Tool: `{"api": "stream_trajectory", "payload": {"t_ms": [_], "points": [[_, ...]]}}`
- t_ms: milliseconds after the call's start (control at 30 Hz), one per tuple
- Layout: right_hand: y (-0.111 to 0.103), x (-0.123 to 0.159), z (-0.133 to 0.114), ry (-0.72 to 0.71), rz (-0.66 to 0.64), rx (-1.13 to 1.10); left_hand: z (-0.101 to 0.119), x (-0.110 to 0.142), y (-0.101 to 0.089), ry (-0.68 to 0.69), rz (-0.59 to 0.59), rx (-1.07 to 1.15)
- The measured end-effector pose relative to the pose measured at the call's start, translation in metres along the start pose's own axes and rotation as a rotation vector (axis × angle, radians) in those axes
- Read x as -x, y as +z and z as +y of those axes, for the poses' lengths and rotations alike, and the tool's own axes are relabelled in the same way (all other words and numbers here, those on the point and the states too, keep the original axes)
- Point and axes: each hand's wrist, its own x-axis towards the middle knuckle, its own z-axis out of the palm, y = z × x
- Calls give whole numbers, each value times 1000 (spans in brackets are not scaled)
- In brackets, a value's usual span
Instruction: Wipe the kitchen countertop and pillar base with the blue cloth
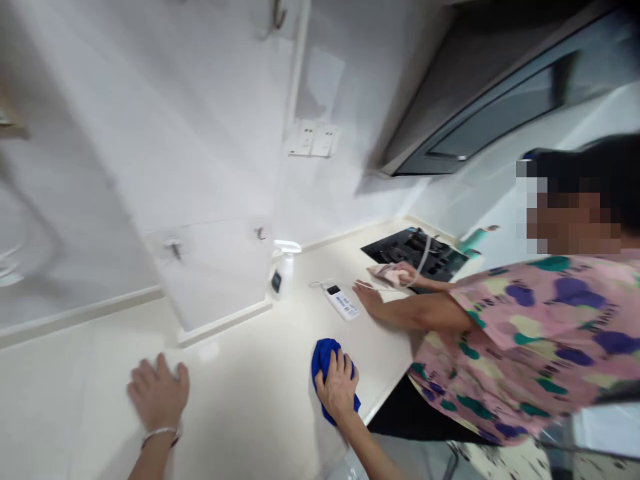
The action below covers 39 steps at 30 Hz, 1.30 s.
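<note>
My right hand (pixel 341 385) presses down on a bunched blue cloth (pixel 323 353) near the front edge of the pale countertop (pixel 240 407), its fingers curled over the fabric. To the left, my left hand (pixel 159 390) lies on the counter with fingers spread and nothing in it; a bracelet circles that wrist. Beyond the cloth lies a white power bank (pixel 343 303) with a dark display and a white cable (pixel 425 260) running from it. A white spray bottle (pixel 283 270) stands upright by the wall corner.
At my right a person in a patterned pink shirt (pixel 540 347) leans over the counter, one hand on a pale cloth (pixel 387 272) beside the black gas hob (pixel 420 250). A range hood (pixel 480 113) juts out above. Wall sockets (pixel 314 139) and hooks (pixel 261 233) are on the white walls.
</note>
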Motion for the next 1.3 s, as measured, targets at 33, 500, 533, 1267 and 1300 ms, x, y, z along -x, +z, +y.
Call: {"api": "stream_trajectory", "payload": {"t_ms": [33, 500, 533, 1267, 1300], "points": [[-1, 10, -17, -72, -40, -40, -1, 1, 1, -18, 17, -26], [-48, 68, -104, -974, -539, -515, -23, 13, 1, -9, -125, -84], [-48, 67, -98, -969, -497, -527, -25, 14, -1, -2, -137, -69], [-73, 56, -38, -457, -384, -995, 80, 139, -88, -59, -757, 807], [-82, 49, -39, -443, -395, -1041, 84, 130, -97, -93, -721, 861]]}}
